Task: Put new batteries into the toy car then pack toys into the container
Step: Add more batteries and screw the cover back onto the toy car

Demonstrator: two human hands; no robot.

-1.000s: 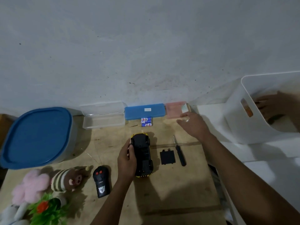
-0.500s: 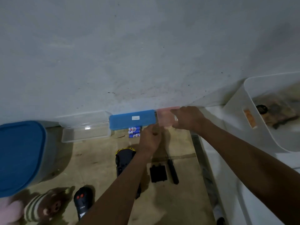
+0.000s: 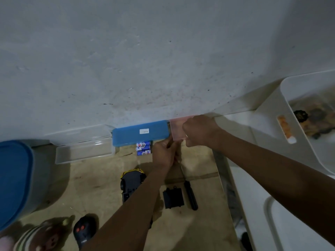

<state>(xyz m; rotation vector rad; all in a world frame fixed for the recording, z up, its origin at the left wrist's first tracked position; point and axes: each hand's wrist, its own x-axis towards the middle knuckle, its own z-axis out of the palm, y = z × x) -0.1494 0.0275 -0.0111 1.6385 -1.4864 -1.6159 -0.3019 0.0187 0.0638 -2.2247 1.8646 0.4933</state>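
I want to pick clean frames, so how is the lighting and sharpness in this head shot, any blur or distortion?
Head view: dim, bluish light; hands cast soft shadows on the wooden table; battery labels are partly readable, but the striped plush at the bottom edge is smeared; wide-angle bending shows in the white bin at the right.

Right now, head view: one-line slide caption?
Both hands, left hand and right hand, at pink case; toy car waits upside-down.
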